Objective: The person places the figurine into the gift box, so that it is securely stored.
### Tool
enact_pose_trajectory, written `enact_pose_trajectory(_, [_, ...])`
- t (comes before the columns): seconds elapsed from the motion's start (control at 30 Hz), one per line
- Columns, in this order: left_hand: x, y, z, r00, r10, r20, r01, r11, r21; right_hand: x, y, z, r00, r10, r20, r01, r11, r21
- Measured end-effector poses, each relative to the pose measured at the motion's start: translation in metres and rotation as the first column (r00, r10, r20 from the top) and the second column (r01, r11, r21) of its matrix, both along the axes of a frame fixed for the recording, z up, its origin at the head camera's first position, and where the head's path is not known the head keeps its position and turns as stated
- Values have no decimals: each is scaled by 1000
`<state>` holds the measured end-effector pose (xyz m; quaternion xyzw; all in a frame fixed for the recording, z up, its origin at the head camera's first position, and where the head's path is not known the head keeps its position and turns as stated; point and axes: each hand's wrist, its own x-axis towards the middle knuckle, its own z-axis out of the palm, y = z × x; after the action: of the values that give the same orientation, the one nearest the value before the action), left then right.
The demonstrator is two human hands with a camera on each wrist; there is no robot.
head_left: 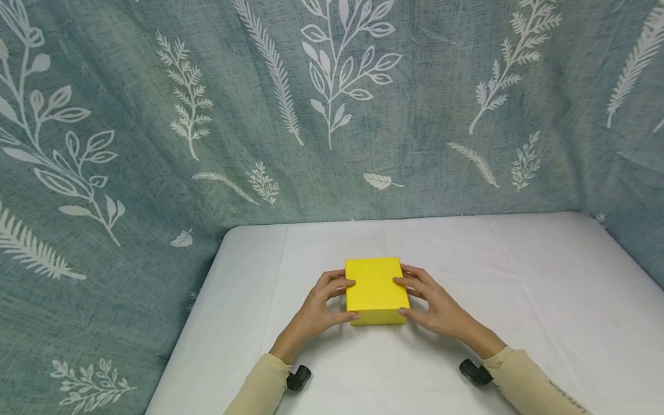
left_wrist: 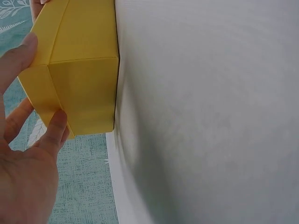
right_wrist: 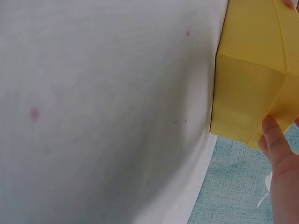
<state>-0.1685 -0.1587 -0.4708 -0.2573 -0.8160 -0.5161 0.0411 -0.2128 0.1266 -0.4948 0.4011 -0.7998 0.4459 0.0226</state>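
Note:
A closed yellow box [head_left: 376, 283] with a lid sits on the white-covered table, with its seam showing along the side in both wrist views. My left hand [head_left: 320, 304] grips the box's left side, thumb at the front corner and a fingertip over the top edge. From the right, my right hand [head_left: 436, 302] holds it in the same way, thumb at the near corner. In the left wrist view, fingertips [left_wrist: 58, 119] press at the lid's lower edge. The right wrist view likewise has a fingertip [right_wrist: 269, 123] at the seam.
The white tablecloth [head_left: 441, 242] spreads around the box. A teal curtain with white leaf prints [head_left: 415, 115] hangs behind the table and along its left side. Dark wrist cameras [head_left: 299, 378] are worn below both hands, beside light sleeves [head_left: 261, 386].

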Motion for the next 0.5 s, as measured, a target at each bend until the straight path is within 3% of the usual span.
enact_pose_trajectory(0.5, [0, -1, -3, 1000, -10, 26, 10, 1000, -15, 0, 0, -2, 999, -11, 31, 9, 999, 50])
